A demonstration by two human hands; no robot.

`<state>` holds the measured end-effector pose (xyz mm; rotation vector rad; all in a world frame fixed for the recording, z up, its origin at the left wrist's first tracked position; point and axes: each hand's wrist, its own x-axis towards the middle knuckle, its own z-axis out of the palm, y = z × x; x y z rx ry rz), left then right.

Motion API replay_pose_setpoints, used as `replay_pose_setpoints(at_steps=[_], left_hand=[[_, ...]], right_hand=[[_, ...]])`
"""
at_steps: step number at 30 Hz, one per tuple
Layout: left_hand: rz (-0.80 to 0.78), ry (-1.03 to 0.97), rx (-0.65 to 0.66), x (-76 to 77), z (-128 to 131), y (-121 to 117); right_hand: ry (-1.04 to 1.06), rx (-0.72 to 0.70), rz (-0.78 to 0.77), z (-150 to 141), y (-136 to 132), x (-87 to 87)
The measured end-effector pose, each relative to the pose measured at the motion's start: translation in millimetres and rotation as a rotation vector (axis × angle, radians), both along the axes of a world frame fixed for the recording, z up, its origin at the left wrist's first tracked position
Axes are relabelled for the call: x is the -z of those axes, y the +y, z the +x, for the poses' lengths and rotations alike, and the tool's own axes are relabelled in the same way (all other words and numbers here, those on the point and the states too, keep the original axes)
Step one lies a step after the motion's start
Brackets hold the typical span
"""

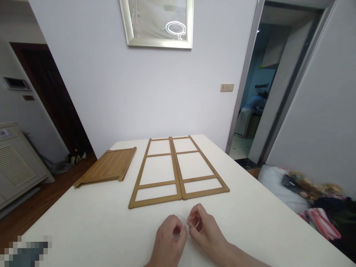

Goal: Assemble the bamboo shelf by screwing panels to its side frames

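Observation:
My left hand (pixel 169 239) and my right hand (pixel 207 230) are close together over the near part of the white table (pixel 105 222). Both have their fingers pinched on a thin, see-through piece that looks like a small clear plastic bag (pixel 183 219). Its contents, if any, cannot be made out. A tiny pale sliver shows within the curl of my right fingers. Just beyond my hands lies a hinged pair of wooden frames (pixel 180 181) with crossbars, spread flat. To the left of it lie flat wooden slatted panels (pixel 108 167), apparently stacked.
A pixelated dark object (pixel 27 255) is at the lower left corner. Clothes and bags (pixel 306 193) are heaped right of the table. A wall with a framed mirror (pixel 160 22) rises behind it. Through the doorway at right, a person (pixel 251 105) bends over.

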<state>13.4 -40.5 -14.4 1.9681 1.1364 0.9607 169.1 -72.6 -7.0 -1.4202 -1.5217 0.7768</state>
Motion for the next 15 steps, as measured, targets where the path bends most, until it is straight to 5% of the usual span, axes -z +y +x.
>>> replay_pose_setpoints(at_steps=[9,12,15], left_hand=[[0.241,-0.013,0.078,10.4,-2.5,-3.7],[0.118,-0.094,0.063,2.6,-4.4,-3.1],[-0.139,-0.199,-0.046,-5.5,-11.0,4.9]], right_hand=[[-0.139,-0.068,0.031,3.3,-1.1,-1.9],[0.053,-0.052,-0.004,7.0,3.2,-6.0],[0.476,-0.026,-0.179,11.5,9.9,-14.6]])
